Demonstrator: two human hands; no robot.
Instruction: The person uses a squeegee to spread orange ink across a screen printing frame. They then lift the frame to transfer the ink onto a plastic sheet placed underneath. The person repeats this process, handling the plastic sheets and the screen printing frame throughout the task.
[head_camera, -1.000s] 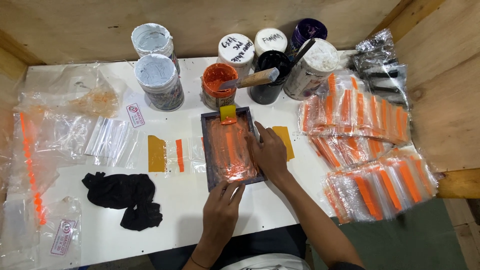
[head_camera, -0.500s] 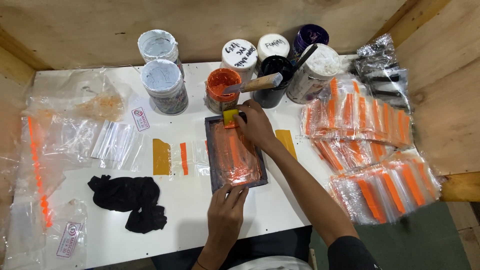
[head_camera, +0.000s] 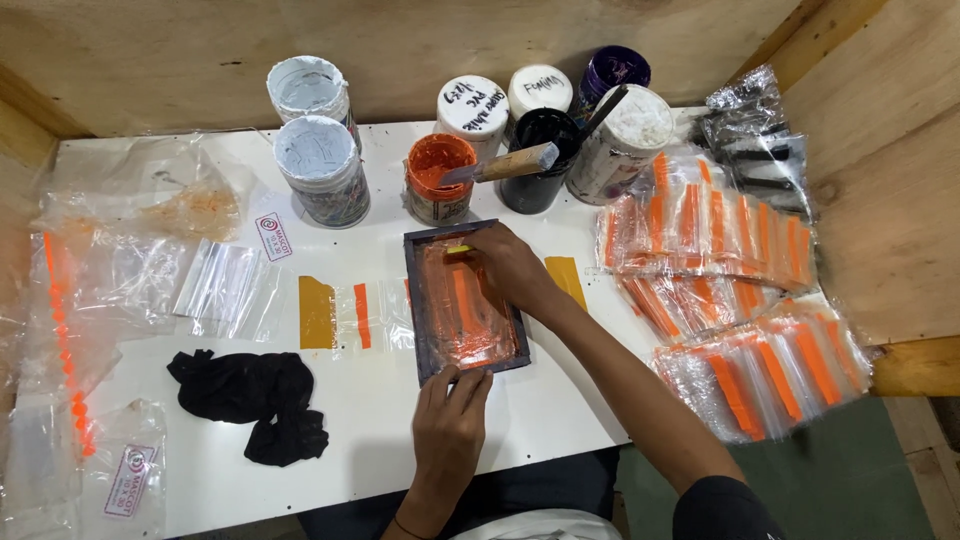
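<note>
- The right hand (head_camera: 508, 268) lies over the far end of the small dark printing frame (head_camera: 462, 300), fingers curled around a small yellow scraper (head_camera: 459, 248) that touches the orange-smeared screen.
- The left hand (head_camera: 449, 425) rests at the near edge of the frame, fingers pressed flat and close together on its rim.
- The frame sits in the middle of the white table (head_camera: 380, 400), long side running away from the person.
- Just left of the frame lies a clear bag with orange and yellow strips (head_camera: 345, 315).
- Beyond the frame stands an open pot of orange ink (head_camera: 438, 175) with a wooden-handled spatula (head_camera: 500, 165) across it, among other pots.
- A black cloth (head_camera: 250, 395) lies near the left side.
- Piles of printed clear bags (head_camera: 730, 290) lie to the right.
</note>
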